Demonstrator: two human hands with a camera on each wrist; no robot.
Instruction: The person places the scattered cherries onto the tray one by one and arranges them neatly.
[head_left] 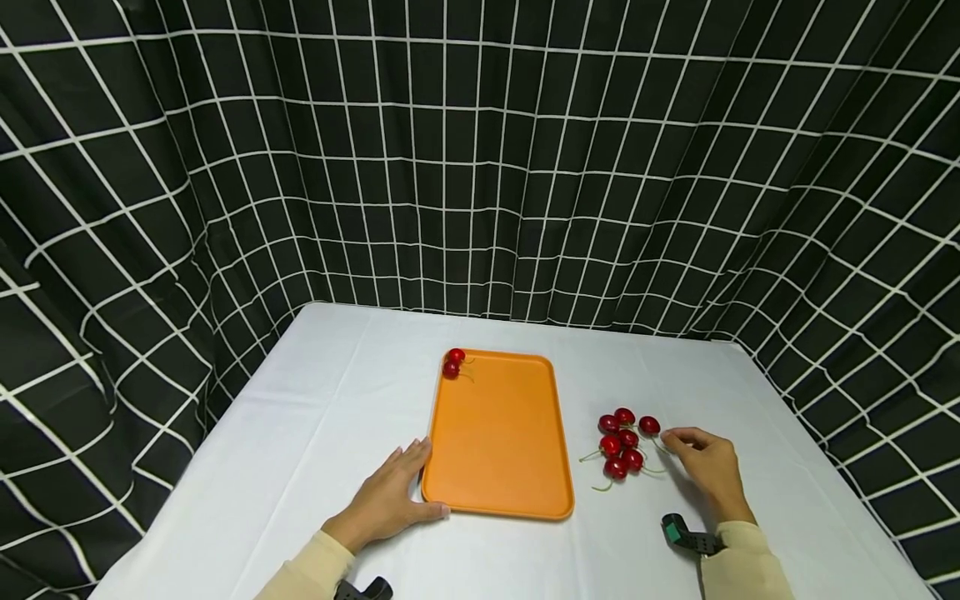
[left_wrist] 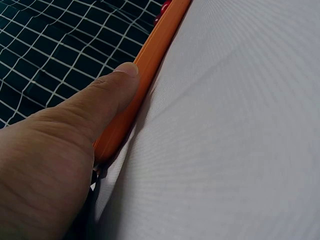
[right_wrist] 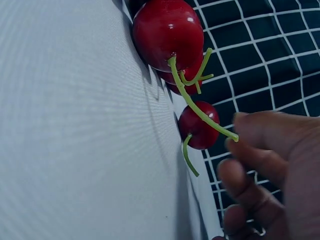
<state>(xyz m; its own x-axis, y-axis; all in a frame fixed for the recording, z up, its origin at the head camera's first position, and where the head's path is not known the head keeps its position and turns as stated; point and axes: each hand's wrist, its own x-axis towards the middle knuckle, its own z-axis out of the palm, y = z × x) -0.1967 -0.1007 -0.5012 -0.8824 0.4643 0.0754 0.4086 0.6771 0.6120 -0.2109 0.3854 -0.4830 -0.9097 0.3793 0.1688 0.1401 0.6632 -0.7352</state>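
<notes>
Head view: left hand (head_left: 390, 496) lies flat and relaxed against the orange tray (head_left: 498, 433), gripping nothing; the loose cherries (head_left: 621, 450) sit just right of the tray.

Left wrist: thumb (left_wrist: 107, 92) on the tray rim.

Right wrist: right hand (right_wrist: 265, 175) reaches the nearest stem (right_wrist: 200, 112), fingers apart, not pinching yet. I'd pinch the stem, not the fruit.

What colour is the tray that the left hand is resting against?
Orange. The tray shows best in the head view, with the left hand against its near left edge.
</notes>
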